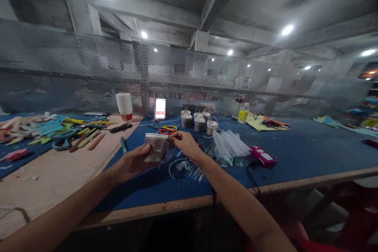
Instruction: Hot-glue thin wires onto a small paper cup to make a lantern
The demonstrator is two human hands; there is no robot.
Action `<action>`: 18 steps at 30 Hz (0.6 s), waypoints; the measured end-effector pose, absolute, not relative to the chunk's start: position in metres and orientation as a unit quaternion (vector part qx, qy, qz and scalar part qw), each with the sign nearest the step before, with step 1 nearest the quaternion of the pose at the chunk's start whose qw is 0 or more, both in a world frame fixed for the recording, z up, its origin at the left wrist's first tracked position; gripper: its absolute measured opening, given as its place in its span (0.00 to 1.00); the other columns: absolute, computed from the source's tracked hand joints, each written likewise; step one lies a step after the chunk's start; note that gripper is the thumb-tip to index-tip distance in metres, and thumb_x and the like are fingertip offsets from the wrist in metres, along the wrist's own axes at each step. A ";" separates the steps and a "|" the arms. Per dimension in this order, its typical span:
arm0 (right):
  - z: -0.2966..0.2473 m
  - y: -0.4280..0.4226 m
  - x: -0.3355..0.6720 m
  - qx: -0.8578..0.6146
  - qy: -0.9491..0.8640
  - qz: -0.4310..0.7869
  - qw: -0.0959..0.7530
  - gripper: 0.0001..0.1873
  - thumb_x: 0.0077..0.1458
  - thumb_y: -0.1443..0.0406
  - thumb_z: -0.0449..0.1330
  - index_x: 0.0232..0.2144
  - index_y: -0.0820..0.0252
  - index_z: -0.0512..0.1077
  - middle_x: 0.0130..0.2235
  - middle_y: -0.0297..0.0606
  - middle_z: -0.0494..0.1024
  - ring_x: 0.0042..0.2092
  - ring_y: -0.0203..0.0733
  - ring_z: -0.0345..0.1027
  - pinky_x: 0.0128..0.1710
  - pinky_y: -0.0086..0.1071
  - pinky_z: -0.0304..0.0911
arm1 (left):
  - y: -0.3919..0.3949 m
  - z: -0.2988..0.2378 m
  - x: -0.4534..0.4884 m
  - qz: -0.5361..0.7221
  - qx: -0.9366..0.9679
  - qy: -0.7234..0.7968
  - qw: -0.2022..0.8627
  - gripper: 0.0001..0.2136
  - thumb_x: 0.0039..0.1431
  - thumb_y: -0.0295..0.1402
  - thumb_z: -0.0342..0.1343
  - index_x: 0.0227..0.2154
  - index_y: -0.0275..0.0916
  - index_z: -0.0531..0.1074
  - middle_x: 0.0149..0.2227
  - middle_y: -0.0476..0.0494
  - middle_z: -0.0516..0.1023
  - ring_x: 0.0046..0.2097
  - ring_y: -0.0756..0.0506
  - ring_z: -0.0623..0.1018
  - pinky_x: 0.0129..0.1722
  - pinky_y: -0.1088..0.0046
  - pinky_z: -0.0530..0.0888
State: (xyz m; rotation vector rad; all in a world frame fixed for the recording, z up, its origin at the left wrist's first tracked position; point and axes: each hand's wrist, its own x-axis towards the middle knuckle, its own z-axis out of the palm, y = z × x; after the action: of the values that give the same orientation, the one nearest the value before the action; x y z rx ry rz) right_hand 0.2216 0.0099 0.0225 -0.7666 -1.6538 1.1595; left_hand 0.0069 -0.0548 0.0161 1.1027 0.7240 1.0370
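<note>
My left hand (131, 163) is wrapped round a small cup-like container (156, 147) with a white rim and brownish, speckled sides, held above the blue table top (295, 145). My right hand (184, 143) pinches the container's upper right rim with thumb and fingers closed. Under the hands lie a loop of white wire (177, 167) and a bundle of thin clear sticks (196, 171).
Several small handled cups (199, 122) stand behind, with red and yellow scissors (167, 129) and a stack of paper cups (124, 106). Clear plastic bags (232, 143) and a pink device (263, 156) lie right. Coloured craft pieces (53, 132) cover the left; a mesh screen (88, 71) closes the far side.
</note>
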 end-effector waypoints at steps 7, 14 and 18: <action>0.018 0.013 0.217 -0.307 -0.639 0.527 0.468 0.15 0.51 0.56 0.72 0.30 0.62 0.75 0.26 0.33 0.79 0.30 0.37 0.74 0.37 0.31 0.69 | -0.050 0.015 0.004 0.444 0.487 0.269 0.702 0.20 0.58 0.42 0.68 0.50 0.37 0.82 0.46 0.35 0.86 0.45 0.36 0.84 0.44 0.62 0.81; 0.015 0.011 0.210 -0.309 -0.608 0.527 0.507 0.17 0.52 0.53 0.71 0.31 0.60 0.75 0.30 0.35 0.81 0.34 0.42 0.78 0.40 0.33 0.71 | -0.044 0.013 0.008 0.463 0.517 0.259 0.671 0.22 0.58 0.42 0.68 0.53 0.38 0.82 0.54 0.33 0.84 0.59 0.31 0.78 0.57 0.59 0.75; 0.014 0.012 0.210 -0.324 -0.609 0.495 0.528 0.13 0.54 0.57 0.69 0.32 0.60 0.75 0.31 0.35 0.81 0.33 0.42 0.78 0.38 0.33 0.72 | -0.036 0.008 0.007 0.491 0.515 0.300 0.635 0.23 0.55 0.38 0.71 0.53 0.38 0.81 0.56 0.31 0.83 0.57 0.33 0.81 0.55 0.60 0.77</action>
State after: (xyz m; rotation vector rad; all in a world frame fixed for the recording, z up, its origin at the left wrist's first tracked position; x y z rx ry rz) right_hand 0.2102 0.0122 0.0141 -0.7753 -1.4565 1.1828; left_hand 0.0066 -0.0361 0.0079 1.1778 0.6853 1.1213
